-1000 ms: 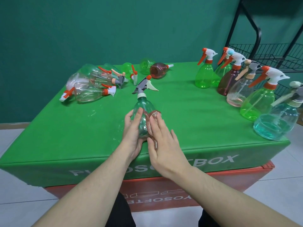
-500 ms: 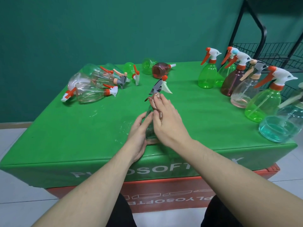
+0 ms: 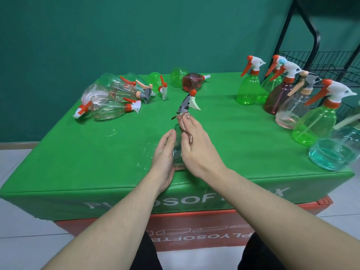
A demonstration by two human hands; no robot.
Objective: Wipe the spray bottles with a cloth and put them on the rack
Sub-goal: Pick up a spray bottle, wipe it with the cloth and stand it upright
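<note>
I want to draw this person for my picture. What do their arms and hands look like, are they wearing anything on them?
Both arms are bare from the bottom edge of the picture to the wrist, with no sleeves showing. The left hand and the right hand wear no gloves, and no watch, ring or bracelet can be seen. Below the arms you can just see dark black clothing on the legs.

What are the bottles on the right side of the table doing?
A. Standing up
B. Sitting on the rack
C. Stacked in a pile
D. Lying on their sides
A: the bottles on the right stand upright on the green table, spray heads up, and the rack behind holds none that can be seen.
</note>
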